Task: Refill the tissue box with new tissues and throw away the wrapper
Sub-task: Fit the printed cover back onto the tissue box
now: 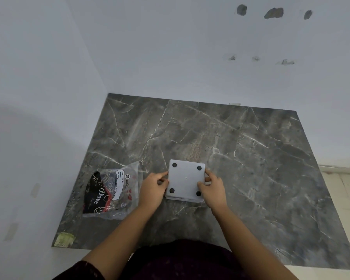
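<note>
A square white tissue box (185, 179) lies upside down on the dark marble table (251, 158), its base with four black round feet facing up. My left hand (153, 189) grips its left edge and my right hand (211, 188) grips its right edge and near corner. To the left lies a clear plastic tissue wrapper (111, 191) with black and red "Dove" print. It looks flat, and I cannot tell whether tissues remain inside.
White walls close the table's left and far sides. A small greenish sticker (65, 239) marks the table's near left corner. Pale floor tiles (343, 188) show past the right edge. The table's far and right parts carry nothing.
</note>
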